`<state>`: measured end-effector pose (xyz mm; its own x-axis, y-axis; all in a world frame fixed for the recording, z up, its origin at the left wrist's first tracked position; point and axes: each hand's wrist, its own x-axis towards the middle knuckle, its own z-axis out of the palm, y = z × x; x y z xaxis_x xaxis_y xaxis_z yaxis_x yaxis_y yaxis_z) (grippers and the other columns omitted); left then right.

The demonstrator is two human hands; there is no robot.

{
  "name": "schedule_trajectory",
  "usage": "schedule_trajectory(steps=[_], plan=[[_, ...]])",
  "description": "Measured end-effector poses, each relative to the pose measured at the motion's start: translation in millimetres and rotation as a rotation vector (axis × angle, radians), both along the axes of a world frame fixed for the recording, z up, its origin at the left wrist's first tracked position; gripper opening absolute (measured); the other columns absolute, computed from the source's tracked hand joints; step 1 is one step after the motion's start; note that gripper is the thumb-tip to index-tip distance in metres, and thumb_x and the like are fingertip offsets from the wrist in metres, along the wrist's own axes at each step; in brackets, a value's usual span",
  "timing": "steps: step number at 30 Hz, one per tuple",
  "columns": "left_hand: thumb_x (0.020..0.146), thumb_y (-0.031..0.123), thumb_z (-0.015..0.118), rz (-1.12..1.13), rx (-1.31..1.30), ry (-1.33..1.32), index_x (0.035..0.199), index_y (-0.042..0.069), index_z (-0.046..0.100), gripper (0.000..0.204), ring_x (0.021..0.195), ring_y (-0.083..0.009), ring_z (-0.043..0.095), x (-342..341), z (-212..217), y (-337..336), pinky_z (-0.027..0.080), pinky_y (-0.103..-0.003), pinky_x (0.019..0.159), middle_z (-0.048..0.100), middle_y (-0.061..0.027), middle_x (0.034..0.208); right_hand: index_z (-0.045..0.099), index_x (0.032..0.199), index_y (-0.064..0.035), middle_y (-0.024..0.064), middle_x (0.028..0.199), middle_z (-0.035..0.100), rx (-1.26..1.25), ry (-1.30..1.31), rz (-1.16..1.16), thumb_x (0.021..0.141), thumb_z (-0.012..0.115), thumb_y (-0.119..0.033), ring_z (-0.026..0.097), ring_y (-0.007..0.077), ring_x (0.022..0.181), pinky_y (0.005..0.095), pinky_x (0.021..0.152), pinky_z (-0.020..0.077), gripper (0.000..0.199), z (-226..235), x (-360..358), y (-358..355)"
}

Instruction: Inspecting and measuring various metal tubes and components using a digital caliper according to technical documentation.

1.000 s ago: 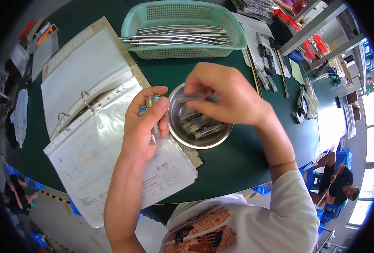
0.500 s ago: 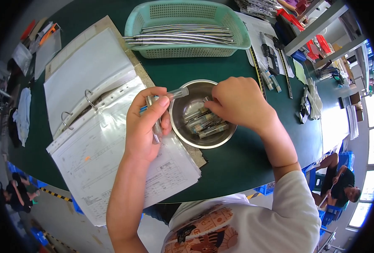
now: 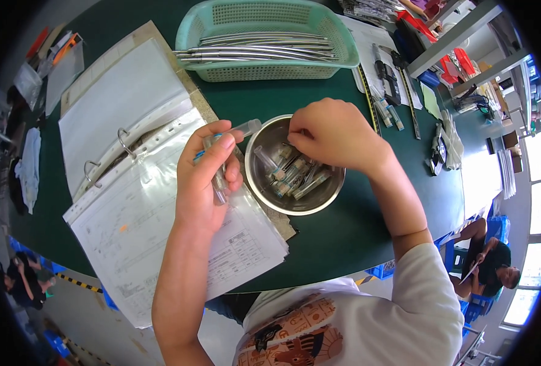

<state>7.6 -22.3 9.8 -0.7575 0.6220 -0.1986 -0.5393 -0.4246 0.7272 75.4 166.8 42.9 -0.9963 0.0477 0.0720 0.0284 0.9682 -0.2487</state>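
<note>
Several clear plastic tubes (image 3: 291,174) fill the round steel bowl (image 3: 295,204).

A dark green table (image 3: 368,244) carries an open ring binder (image 3: 130,183) of sleeved papers, a steel bowl (image 3: 295,204) of small tubes (image 3: 298,177), a teal basket (image 3: 267,39) holding metal rods (image 3: 258,49), and scattered tools (image 3: 392,79) at its right edge.

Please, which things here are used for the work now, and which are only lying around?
In use:
left hand holding clear tubes
right hand reaching into steel bowl
tubes in bowl

Lying about:
green basket of metal rods
open binder
</note>
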Motion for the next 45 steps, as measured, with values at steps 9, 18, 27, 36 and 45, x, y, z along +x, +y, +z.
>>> schedule_trajectory(steps=[9, 18, 27, 36, 45], plan=[[0.081, 0.012, 0.056, -0.011, -0.021, 0.043, 0.107, 0.003, 0.048, 0.029, 0.054, -0.0062, 0.043, 0, -5, -1, 0.032, -0.020, 0.044, 0.054, -0.0091, 0.094, 0.062, 0.062, -0.0062, 0.0115, 0.064, 0.061, 0.327, -0.191, -0.064, 0.057, 0.062, -0.008, 0.061, 0.0271, 0.061, 0.0348, 0.050, 0.0466, 0.006, -4, 4, -25], [0.081, 0.011, 0.056, 0.005, 0.019, 0.028, 0.108, 0.002, 0.048, 0.030, 0.055, -0.0069, 0.044, 1, -3, -1, 0.033, -0.020, 0.043, 0.055, -0.0089, 0.091, 0.054, 0.069, -0.0033, 0.0112, 0.062, 0.059, 0.159, 0.097, -0.105, 0.063, 0.056, -0.009, 0.059, 0.0294, 0.058, 0.0407, 0.050, 0.0446, 0.009, 6, 8, -12], [0.080, 0.011, 0.059, -0.251, -0.092, 0.359, 0.097, -0.002, 0.056, 0.022, 0.051, -0.0053, 0.045, 10, 10, -8, 0.035, -0.018, 0.044, 0.058, -0.0065, 0.078, 0.057, 0.073, -0.0006, 0.0079, 0.060, 0.056, -0.668, 0.286, 0.201, 0.062, 0.059, -0.005, 0.056, 0.0195, 0.053, 0.0267, 0.051, 0.0447, 0.012, 37, 16, -15], [0.082, 0.010, 0.058, -0.103, -0.111, 0.553, 0.092, -0.002, 0.057, 0.016, 0.051, -0.0047, 0.045, 15, 13, -4, 0.035, -0.018, 0.044, 0.054, -0.0038, 0.072, 0.059, 0.074, -0.0022, 0.0070, 0.062, 0.056, -0.576, 0.337, 0.240, 0.064, 0.060, -0.006, 0.055, 0.0193, 0.055, 0.0275, 0.051, 0.0445, 0.010, 35, 17, -17], [0.081, 0.008, 0.057, 0.006, -0.071, 0.580, 0.088, -0.003, 0.058, 0.013, 0.051, -0.0056, 0.046, 12, 15, -6, 0.034, -0.017, 0.045, 0.052, -0.0052, 0.075, 0.061, 0.073, -0.0020, 0.0056, 0.062, 0.059, -0.626, 0.344, 0.257, 0.069, 0.063, -0.008, 0.058, 0.0151, 0.053, 0.0244, 0.048, 0.0454, 0.007, 37, 17, -12]])
